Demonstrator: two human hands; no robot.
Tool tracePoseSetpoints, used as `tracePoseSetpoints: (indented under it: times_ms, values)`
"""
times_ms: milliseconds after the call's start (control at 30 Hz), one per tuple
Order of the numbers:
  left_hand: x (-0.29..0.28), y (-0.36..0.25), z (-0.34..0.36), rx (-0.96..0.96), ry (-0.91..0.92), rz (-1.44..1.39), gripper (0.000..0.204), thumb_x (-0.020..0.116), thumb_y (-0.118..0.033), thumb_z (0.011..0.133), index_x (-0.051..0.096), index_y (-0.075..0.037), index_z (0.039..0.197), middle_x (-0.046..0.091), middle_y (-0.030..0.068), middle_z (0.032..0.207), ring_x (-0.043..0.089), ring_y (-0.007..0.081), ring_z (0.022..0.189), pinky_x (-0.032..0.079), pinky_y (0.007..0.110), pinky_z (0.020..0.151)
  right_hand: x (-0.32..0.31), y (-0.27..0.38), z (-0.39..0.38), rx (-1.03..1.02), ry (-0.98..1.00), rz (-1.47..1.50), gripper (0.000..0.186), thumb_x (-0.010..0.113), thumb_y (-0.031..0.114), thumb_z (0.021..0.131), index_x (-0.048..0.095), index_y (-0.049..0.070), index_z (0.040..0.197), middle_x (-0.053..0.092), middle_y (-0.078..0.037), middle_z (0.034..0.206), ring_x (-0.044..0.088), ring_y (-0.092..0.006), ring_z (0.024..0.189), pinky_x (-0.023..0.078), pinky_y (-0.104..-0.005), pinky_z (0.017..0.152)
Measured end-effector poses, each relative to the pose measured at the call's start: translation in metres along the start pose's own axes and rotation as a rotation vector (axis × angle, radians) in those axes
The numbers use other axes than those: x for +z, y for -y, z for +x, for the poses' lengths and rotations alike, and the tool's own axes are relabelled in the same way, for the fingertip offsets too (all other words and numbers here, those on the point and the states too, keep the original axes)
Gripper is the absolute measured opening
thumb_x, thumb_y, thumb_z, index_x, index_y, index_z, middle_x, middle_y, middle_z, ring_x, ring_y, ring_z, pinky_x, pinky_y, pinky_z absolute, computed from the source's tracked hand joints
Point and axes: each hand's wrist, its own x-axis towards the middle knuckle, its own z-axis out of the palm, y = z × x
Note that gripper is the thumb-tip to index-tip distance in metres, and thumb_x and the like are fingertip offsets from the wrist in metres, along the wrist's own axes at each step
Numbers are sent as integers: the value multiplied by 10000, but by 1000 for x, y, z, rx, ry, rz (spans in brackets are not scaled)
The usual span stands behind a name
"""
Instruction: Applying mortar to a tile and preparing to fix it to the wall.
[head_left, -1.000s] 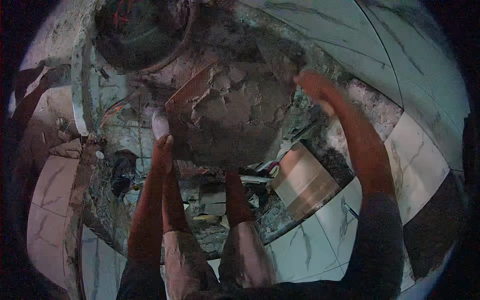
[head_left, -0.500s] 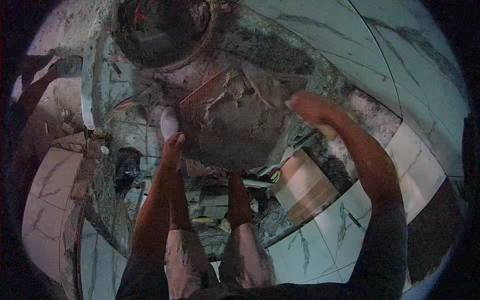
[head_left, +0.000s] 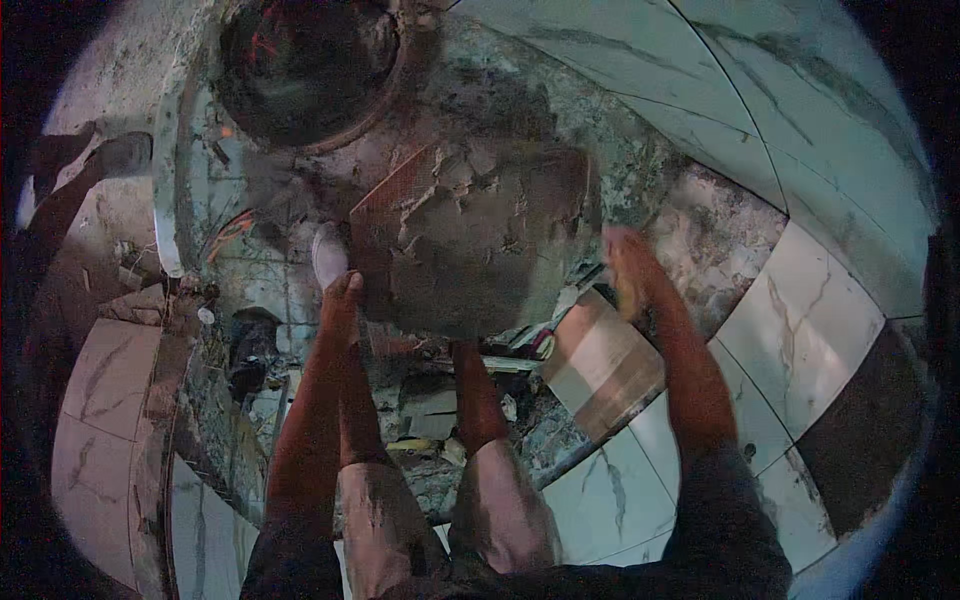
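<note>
A large tile (head_left: pixel 480 240) lies back side up in front of me, spread with grey-brown mortar (head_left: pixel 460 215); bare reddish ribbed backing shows at its upper left edge. My left hand (head_left: pixel 345 287) grips the tile's left edge, the thumb showing on top. Beside the thumb is a rounded whitish thing (head_left: pixel 329 255) I cannot make out clearly. Just off the tile's right edge, my right hand (head_left: pixel 630 268) is closed and smeared by motion. It seems to hold a trowel, whose blade is blurred beyond clear outline.
A round dark tub (head_left: pixel 308 140) stands beyond the tile at the far left. Rubble and scraps (head_left: pixel 430 420) lie between my legs. A piece of cardboard (head_left: pixel 605 365) is at the right, by marble-patterned floor tiles (head_left: pixel 800 330). Someone's foot (head_left: pixel 122 155) shows at far left.
My right hand has moved off the tile's upper right part, toward me and down beside its edge. The mortar there now looks smoother. The left hand keeps its grip on the tile.
</note>
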Motion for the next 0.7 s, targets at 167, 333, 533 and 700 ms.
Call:
tracePoseSetpoints:
  times_ms: [167,333,533,700]
  values:
    - [-41,13,-13,-180,-47,-160,287,455,-273,833,526,1,881,474,7,724,450,137,693,370,264,642,77,87,-19,444,98,988,273,458,319,790,461,67,683,419,-31,523,435,-146,422,381,-284,422]
    - [-12,-21,-19,-133,58,-262,283,460,-283,833,516,-15,901,502,22,755,485,151,717,390,279,644,110,90,-39,24,-7,477,226,459,261,804,480,54,716,455,-24,582,440,-131,459,384,-279,440]
    - [-55,33,-3,-294,-41,-79,325,477,-302,829,476,-43,1027,508,69,929,492,175,825,401,321,695,165,152,-66,291,500,677,274,520,187,791,505,-12,979,519,-44,718,505,-141,622,430,-307,568]
    - [-57,46,-1,-176,152,-263,350,471,-307,829,444,-45,1060,474,75,983,461,186,907,388,349,739,194,72,-87,-254,62,358,284,479,192,827,468,-9,1028,516,-46,664,489,-127,522,428,-303,496]
